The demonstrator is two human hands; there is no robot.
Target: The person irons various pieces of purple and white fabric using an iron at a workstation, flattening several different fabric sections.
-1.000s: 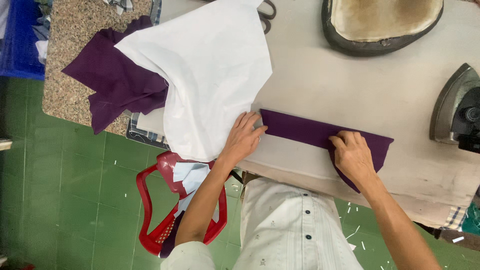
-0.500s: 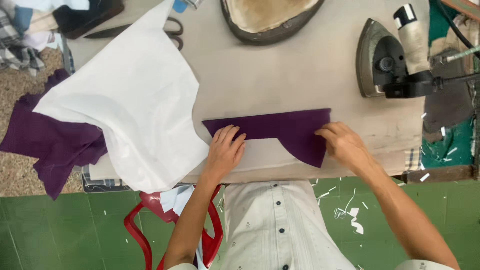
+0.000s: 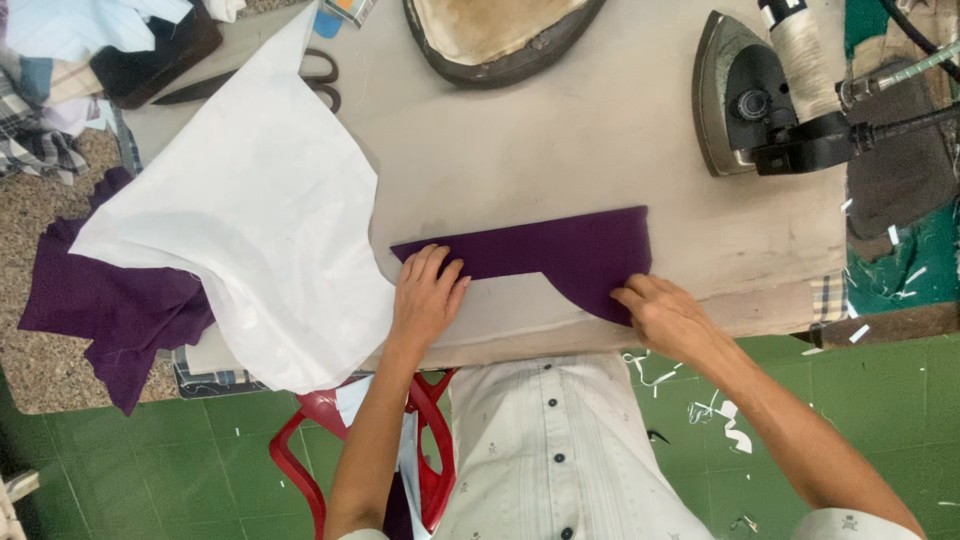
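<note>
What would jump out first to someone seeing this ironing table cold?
The purple fabric piece lies flat at the table's near edge, with the left hand pressed on its left end and the right hand on its curved right end. A large white sheet drapes over the table's left side, and a heavy iron sits at the far right.

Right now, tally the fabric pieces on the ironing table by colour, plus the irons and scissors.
Purple fabric: 2, purple strip under both hands, purple heap
White fabric: 1, white sheet
Iron: 1, iron
Scissors: 1, scissors
Total: 5
</note>
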